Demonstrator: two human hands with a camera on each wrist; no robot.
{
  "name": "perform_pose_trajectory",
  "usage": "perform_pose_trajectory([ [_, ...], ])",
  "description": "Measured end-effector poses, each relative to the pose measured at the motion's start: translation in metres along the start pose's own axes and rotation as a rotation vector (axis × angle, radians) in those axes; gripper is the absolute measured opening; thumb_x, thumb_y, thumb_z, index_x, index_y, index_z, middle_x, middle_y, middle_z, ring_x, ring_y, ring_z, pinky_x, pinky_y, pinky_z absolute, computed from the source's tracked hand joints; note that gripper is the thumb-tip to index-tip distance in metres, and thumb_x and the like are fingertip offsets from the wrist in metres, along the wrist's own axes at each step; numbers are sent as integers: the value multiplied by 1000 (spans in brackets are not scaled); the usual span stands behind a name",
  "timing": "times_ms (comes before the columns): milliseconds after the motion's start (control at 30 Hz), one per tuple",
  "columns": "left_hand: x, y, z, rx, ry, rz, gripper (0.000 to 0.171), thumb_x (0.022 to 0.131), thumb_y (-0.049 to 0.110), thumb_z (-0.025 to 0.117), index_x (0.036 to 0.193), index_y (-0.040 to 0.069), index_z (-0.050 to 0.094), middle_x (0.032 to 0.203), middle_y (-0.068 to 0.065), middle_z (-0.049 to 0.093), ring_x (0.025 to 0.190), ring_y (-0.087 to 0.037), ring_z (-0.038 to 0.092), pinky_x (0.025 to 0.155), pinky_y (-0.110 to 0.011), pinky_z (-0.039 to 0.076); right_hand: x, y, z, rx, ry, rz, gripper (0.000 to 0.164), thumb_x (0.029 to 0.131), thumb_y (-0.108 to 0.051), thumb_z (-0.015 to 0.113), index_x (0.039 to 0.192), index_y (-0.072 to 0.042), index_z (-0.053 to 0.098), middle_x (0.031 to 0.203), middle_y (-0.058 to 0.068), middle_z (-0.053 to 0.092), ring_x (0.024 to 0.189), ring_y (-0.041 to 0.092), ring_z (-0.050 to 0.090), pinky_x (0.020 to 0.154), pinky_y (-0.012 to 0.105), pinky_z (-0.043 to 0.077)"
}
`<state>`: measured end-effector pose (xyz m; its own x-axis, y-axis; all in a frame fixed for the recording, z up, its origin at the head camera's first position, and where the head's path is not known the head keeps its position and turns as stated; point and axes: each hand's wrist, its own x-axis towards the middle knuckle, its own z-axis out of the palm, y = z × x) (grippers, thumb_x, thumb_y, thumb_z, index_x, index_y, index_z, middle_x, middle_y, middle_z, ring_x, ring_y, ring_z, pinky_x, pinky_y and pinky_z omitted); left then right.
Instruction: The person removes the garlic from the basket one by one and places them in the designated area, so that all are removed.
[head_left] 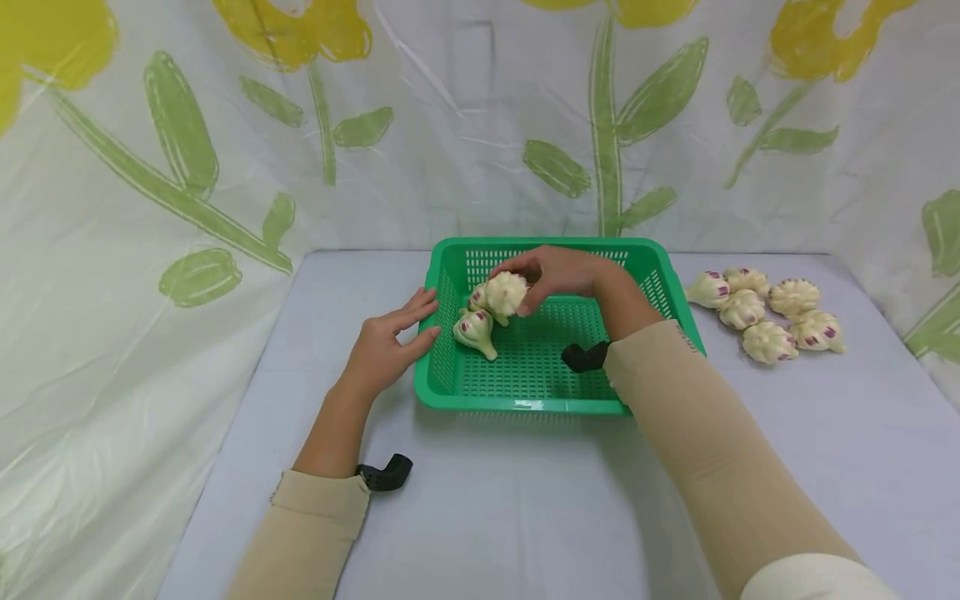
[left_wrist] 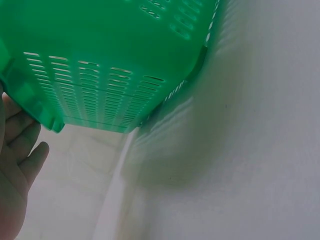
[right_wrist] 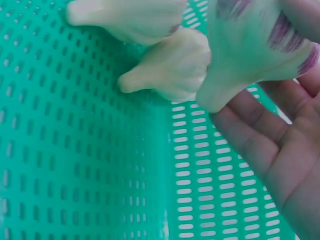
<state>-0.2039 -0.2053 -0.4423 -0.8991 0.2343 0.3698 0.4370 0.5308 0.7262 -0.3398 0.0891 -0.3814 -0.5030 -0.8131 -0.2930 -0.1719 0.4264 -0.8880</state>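
Note:
A green plastic basket (head_left: 525, 406) with slotted walls stands on the table. Inside it, toward the left end, lie two garlic bulbs, the nearer garlic bulb (head_left: 474, 328) with its stem toward the front. My right hand (head_left: 558, 273) reaches in over the back rim and pinches another garlic bulb (head_left: 507, 293) between thumb and fingers, close over those two. The right wrist view shows this held bulb (right_wrist: 255, 45) stem down, with purple streaks. At the basket's left rim, my left hand (head_left: 386, 342) rests with its fingers extended against the edge.
On the table to the right of the basket sits a loose group of several garlic bulbs (head_left: 742, 309). A white curtain (head_left: 480, 150) painted with yellow flowers hangs behind the table (head_left: 480, 500). Black wrist cameras stick out from both sleeves, the right one over the basket.

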Motion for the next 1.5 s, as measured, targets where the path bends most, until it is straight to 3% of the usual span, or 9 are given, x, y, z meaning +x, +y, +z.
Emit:
perform_pose_trajectory([
  [567, -1, 2, -4, -7, 3, -2, 45, 94, 21, 68, 136, 6, 59, 147, 2, 51, 140, -12, 43, 110, -40, 41, -14, -22, -9, 211, 305, -202, 64, 85, -5, 73, 145, -12, 50, 125, 8, 63, 109, 21, 62, 88, 29, 55],
  [867, -2, 1, -2, -16, 0, 1, 44, 95, 20, 67, 136, 6, 59, 148, 1, 50, 140, -13, 43, 111, -40, 41, -30, -33, -15, 316, 317, -371, 64, 87, 3, 66, 147, -7, 45, 117, 6, 66, 103, 19, 64, 87, 28, 54],
  [1100, -1, -1, 0, -22, -7, -6, 44, 95, 21, 67, 136, 7, 60, 148, 3, 50, 140, -12, 42, 112, -39, 40, -42, -46, -11, 263, 292, -388, 65, 85, 4, 70, 146, -8, 48, 118, 7, 65, 102, 21, 66, 84, 30, 56],
  [1300, -1, 0, -1, -18, -9, -4, 44, 95, 22, 67, 136, 7, 60, 147, 4, 50, 140, -11, 42, 112, -39, 40, -65, -58, -14, 168, 372, -313, 64, 85, 4, 71, 144, -11, 51, 120, 7, 64, 101, 20, 63, 82, 28, 57],
  [1500, -2, 0, -1, -13, -6, 4, 44, 95, 22, 67, 136, 7, 60, 147, 3, 50, 140, -12, 42, 112, -39, 41, -97, -50, -28, 61, 456, -255, 62, 85, 4, 72, 142, -11, 53, 115, 5, 65, 96, 19, 63, 78, 25, 58],
])
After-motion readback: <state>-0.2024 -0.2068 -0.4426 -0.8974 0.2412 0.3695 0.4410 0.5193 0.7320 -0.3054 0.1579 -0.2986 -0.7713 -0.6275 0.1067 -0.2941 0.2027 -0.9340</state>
